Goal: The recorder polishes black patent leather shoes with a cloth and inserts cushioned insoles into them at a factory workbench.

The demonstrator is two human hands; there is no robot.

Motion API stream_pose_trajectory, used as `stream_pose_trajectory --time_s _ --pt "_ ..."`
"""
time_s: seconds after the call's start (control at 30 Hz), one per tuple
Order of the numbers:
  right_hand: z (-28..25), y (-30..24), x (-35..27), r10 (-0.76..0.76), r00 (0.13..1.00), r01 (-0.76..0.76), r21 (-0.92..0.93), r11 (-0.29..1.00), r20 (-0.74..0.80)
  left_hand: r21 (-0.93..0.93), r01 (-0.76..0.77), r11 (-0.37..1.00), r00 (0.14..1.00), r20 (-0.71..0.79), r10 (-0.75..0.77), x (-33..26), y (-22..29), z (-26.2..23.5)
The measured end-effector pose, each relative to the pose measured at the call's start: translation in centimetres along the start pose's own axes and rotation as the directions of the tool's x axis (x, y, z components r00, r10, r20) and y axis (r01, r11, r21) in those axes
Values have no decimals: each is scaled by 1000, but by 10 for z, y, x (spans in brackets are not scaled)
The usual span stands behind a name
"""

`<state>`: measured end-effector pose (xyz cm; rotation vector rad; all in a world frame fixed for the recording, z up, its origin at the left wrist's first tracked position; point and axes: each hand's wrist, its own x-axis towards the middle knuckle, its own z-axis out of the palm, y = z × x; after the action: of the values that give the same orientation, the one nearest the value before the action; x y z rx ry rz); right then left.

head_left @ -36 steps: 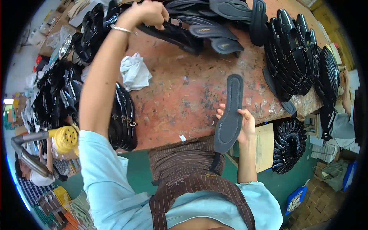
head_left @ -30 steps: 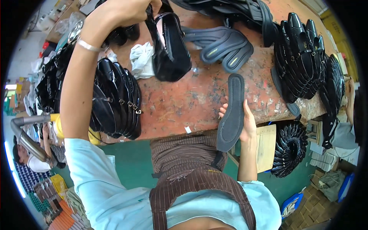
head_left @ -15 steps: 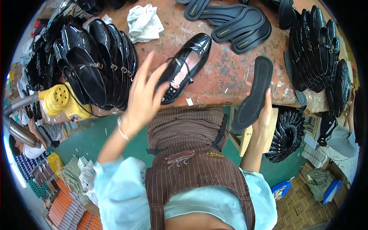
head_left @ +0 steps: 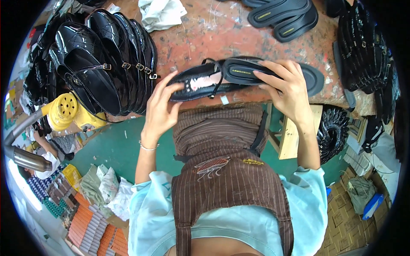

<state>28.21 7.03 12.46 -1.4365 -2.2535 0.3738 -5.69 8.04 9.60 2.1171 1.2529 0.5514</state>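
Note:
A black patent strap shoe [head_left: 178,82] lies sideways along the front of the table, its opening up and a pale patterned lining showing inside. My left hand [head_left: 160,111] grips its heel end, with fingertips over the rim. Across the shoe's right part, hiding its toe, lies a black insole [head_left: 315,80] with its smooth face up. The fingers of my right hand [head_left: 290,91] are closed round the insole's middle from above. The insole's narrower end reaches over the shoe's opening beside the thin strap [head_left: 218,80].
Black patent shoes [head_left: 115,64] are packed upright at the left, and more [head_left: 363,51] at the right. Several black insoles [head_left: 294,27] are stacked at the back. A white cloth [head_left: 160,13] lies behind. A yellow nozzle device [head_left: 64,111] stands at the left edge.
My left hand has come down onto the shoe's heel, and the shoe has turned sideways. My right hand has brought the insole leftward over the shoe and flipped it smooth side up.

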Motion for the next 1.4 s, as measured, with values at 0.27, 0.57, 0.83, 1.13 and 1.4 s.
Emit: stream_pose_trajectory --time_s 0.27,0.57,0.83,1.13,1.4 --pt "66 -27 40 -173 985 165 210 964 19 -230 -234 945 910 -394 129 -3 -35 62" --pt "107 -46 54 -145 982 102 311 945 118 -248 -187 951 929 -359 89 -5 -39 64" --pt "110 -51 55 -134 985 103 255 961 107 -397 -223 890 926 -371 67 -10 -47 71" --pt "127 -49 61 -510 829 475 192 859 229 -492 -172 854 938 -346 -11 -2 -54 61" --pt "122 -66 53 -421 842 384 173 907 338 -281 -145 949 944 -326 47 4 -48 52"
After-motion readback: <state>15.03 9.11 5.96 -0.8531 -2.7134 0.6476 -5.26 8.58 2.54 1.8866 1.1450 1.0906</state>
